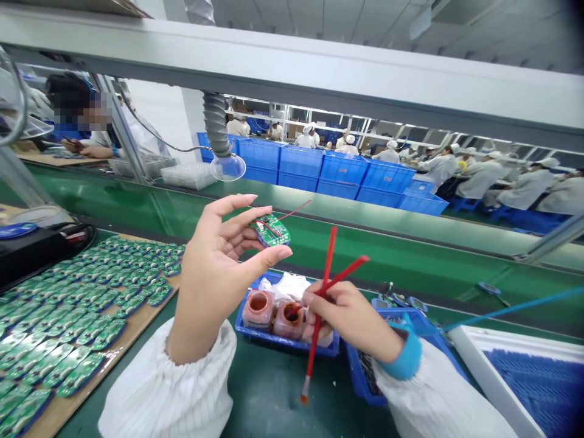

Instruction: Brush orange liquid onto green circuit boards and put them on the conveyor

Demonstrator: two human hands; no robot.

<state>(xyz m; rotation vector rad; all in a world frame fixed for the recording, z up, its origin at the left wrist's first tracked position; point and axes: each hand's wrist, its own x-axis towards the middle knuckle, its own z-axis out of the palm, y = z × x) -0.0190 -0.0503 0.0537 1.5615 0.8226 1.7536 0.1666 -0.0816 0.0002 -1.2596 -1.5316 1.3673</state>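
Left hand [212, 264], thumb and fingers curved narrowly around a green circuit board [272, 232] above the blue tray [260, 335]; right hand [353, 313] pinching two crossed red brushes [328, 261]

Right hand hides the tray's right end, one slim brush slanting to the round mouth of a stained jar [287, 326] in the tray; crumpled white cloth [295, 286] behind it, blue bin [358, 380] right of the tray, glossy rows of boards [84, 368] left
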